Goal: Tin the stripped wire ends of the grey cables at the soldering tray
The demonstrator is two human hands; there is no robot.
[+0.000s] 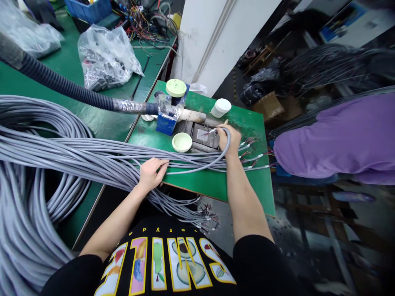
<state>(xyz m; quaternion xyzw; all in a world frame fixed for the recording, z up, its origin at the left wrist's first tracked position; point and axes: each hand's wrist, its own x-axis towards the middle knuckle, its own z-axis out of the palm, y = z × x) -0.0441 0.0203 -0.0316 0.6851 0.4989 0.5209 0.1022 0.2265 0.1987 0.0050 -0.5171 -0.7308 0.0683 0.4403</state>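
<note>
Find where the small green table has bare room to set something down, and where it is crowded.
Bare: the table's near corner, between the right forearm, grey cables and edge; its far corner, beside the white tub. Crowded: around the hose and blue box.

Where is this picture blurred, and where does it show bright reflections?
Head view: the purple garment at right looks soft, while the right hand and its gray cable look sharper; head view again: glints mark the clear plastic bag.
</note>
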